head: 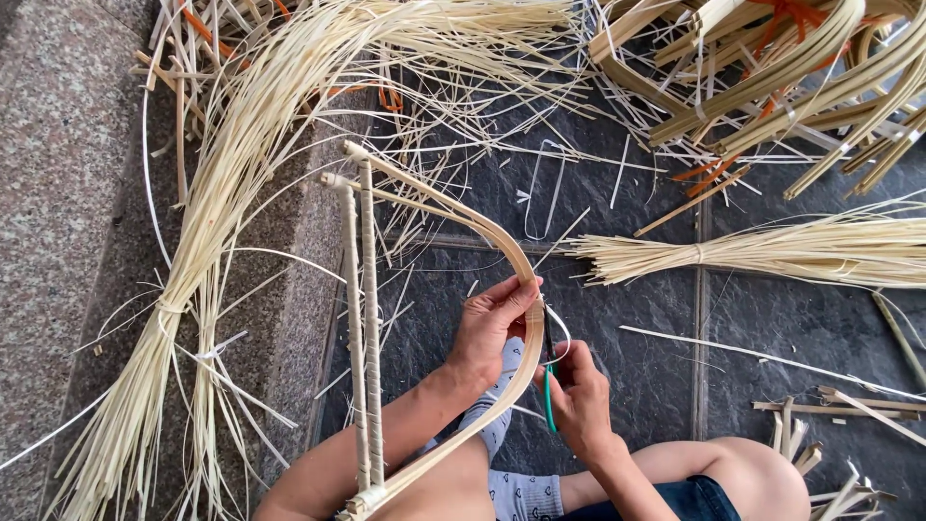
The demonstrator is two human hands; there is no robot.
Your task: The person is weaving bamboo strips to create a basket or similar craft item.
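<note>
Pinching the bent bamboo frame (pixel 526 280) w/ left hand (pixel 489 328) steadies the curve, so right hand (pixel 579 396), closed on green-handled tool (pixel 549 381), works just below that grip.

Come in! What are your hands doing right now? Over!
Left hand grips bent bamboo frame. Right hand holds green-handled tool against it. Loose bamboo strips all around.

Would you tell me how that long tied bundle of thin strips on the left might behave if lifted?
The bundle would probably flop: it already curves and its strands splay. It looks light, being thin strips. Loose ends may slip out beyond the tie.
</note>
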